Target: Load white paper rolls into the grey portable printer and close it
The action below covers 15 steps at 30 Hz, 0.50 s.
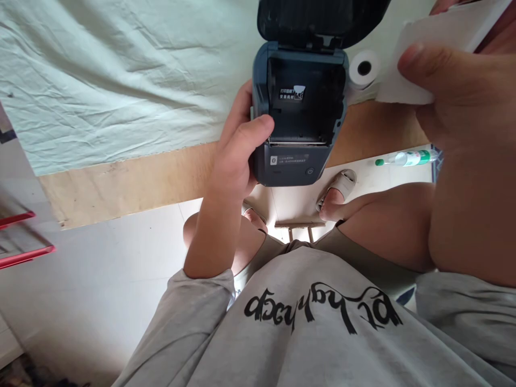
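My left hand (242, 142) is wrapped round the left side of a dark blue-grey portable label printer (290, 166), its thumb over the edge of the compartment. The printer's black lid (322, 21) stands raised at the far end, and the bay inside holds no roll, only a small printed sticker on its floor. Just right of the printer a small white paper roll (364, 70) sits with its dark core showing. At the upper right, my right hand (463, 91) pinches a piece of white paper (419, 59) between thumb and fingers; the fingers are partly cut off by the frame.
A pale green cloth (141, 70) covers the table, whose wooden edge (121, 180) runs along the near side. On the floor beneath lies a clear bottle with a green label (417, 157). Red-edged shelving (28, 257) stands at the far left. My knees are below the table edge.
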{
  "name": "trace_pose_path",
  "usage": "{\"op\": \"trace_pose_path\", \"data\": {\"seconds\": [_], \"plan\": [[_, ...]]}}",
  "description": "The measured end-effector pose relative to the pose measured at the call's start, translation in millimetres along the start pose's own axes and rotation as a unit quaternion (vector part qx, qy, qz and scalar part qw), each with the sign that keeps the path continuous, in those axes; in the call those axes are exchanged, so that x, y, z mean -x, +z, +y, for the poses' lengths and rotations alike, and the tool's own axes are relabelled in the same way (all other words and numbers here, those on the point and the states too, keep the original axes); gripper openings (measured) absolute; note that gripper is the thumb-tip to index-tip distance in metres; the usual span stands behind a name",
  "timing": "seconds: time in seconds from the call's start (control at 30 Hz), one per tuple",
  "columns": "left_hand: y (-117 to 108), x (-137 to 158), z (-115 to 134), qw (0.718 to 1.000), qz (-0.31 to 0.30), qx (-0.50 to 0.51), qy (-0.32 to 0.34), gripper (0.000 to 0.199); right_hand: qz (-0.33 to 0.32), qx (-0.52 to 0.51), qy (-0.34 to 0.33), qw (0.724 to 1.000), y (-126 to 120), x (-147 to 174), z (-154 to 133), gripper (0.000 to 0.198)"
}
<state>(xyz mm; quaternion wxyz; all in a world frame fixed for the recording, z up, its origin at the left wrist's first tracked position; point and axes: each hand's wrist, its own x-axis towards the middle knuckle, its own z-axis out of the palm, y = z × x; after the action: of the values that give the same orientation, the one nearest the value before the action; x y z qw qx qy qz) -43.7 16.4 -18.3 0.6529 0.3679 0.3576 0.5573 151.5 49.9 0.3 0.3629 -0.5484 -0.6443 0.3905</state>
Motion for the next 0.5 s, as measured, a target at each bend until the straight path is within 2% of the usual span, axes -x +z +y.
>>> {"op": "trace_pose_path", "data": {"seconds": [0.17, 0.33, 0.43, 0.5], "plan": [[1, 0, -1, 1.0, 0.008, 0.002, -0.004, 0.025, 0.004, 0.119, 0.004, 0.993, -1, 4, -3, 0.045], [-6, -2, -5, 1.0, -0.024, 0.003, -0.003, 0.029, -0.006, 0.146, 0.014, 0.989, 0, 5, -7, 0.041], [-10, -4, -6, 0.999, -0.05, 0.001, 0.001, 0.035, -0.002, 0.162, 0.001, 0.987, -2, 6, -5, 0.044], [-10, -3, -5, 0.999, -0.043, -0.002, -0.007, 0.032, -0.012, 0.145, -0.024, 0.989, -4, 7, 2, 0.046]]}}
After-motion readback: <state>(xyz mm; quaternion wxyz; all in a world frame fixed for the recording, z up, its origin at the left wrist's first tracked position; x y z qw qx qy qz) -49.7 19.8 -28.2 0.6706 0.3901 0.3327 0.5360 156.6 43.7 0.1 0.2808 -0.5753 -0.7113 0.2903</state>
